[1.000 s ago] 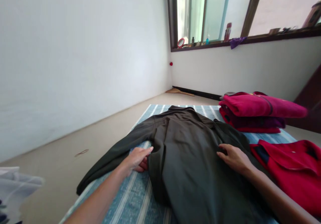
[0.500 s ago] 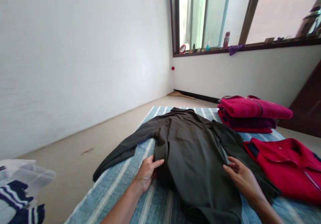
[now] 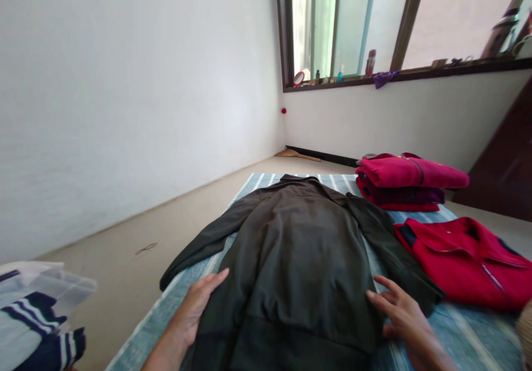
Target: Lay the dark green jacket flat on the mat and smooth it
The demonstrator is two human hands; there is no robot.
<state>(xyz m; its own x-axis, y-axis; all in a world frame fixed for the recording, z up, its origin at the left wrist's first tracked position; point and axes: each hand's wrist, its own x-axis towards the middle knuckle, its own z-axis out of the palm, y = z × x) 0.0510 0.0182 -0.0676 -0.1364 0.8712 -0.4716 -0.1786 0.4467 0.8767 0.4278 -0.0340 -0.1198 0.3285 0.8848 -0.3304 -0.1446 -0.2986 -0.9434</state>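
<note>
A dark olive-black long-sleeved jacket [image 3: 307, 260] lies spread on a striped blue sheet, collar pointing away from me and sleeves out to both sides. At its lower left edge is my left hand [image 3: 193, 310], thumb on top of the cloth and fingers hidden under it. My right hand [image 3: 401, 315] holds the opposite side edge, with its thumb and forefinger at the fabric. The cloth between both hands is fairly smooth, with a few soft folds. The jacket's hem runs out of view at the bottom.
On the right lies a folded red jacket [image 3: 469, 263], and behind it a stack of folded red and purple clothes [image 3: 407, 179]. White and navy striped clothing [image 3: 37, 321] shows at lower left. Small items line the window sill [image 3: 349, 84]. A white wall [image 3: 145, 82] stands left.
My left hand has moved left and toward me, drawing the jacket's left side outward. The body of the jacket is wider and flatter. My right hand stays at the right edge.
</note>
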